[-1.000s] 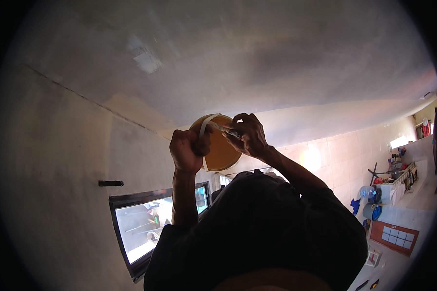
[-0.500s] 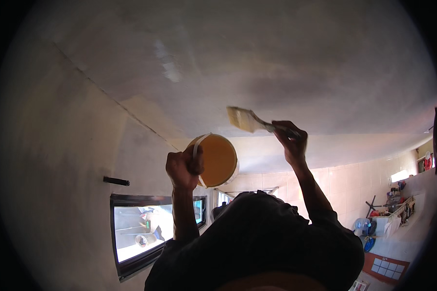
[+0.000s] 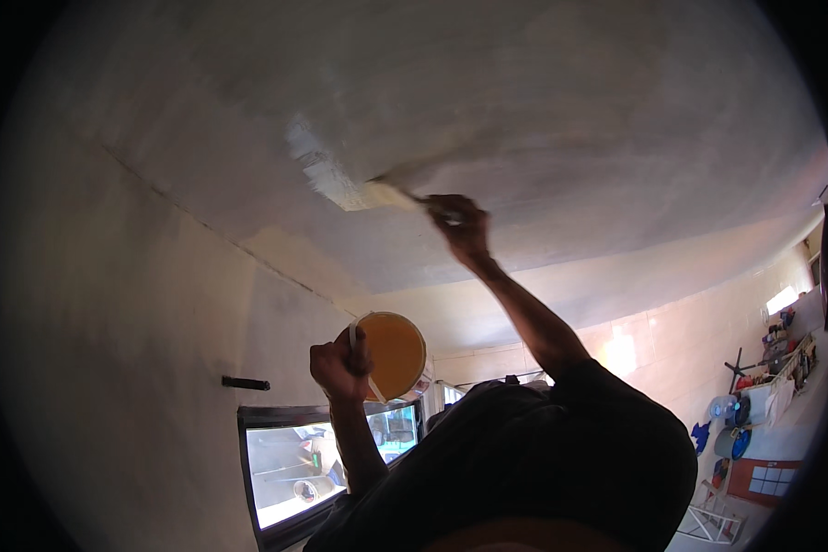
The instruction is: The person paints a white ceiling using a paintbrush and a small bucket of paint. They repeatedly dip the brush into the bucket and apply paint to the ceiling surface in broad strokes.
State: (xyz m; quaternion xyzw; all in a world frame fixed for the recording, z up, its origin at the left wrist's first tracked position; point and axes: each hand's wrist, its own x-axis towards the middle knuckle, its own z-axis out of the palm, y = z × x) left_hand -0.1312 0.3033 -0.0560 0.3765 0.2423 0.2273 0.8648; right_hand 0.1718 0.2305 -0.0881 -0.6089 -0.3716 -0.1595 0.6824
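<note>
My right hand [image 3: 460,225] grips a paintbrush [image 3: 394,191] by its handle, and the bristles press on the grey ceiling [image 3: 561,120]. Where the bristles touch, a streak of wet, light paint [image 3: 317,167] stretches away up and to the left. Lower down, my left hand [image 3: 342,368] is closed round the white handle of a round bucket [image 3: 397,354]. The bucket's orange-yellow side faces the view; what it holds cannot be made out. The brush is slightly blurred by motion.
A dark-framed window [image 3: 294,469] opens in the wall beside my left forearm. Above it a short black bar [image 3: 246,383] sticks out. A dark crack line [image 3: 221,237] runs along the left. Far right are shelves with household items [image 3: 782,368] and a reddish door [image 3: 764,480].
My right hand has moved left and up, bringing the brush from the air onto the ceiling. The paint streak is longer. My left hand and the bucket sit lower in view.
</note>
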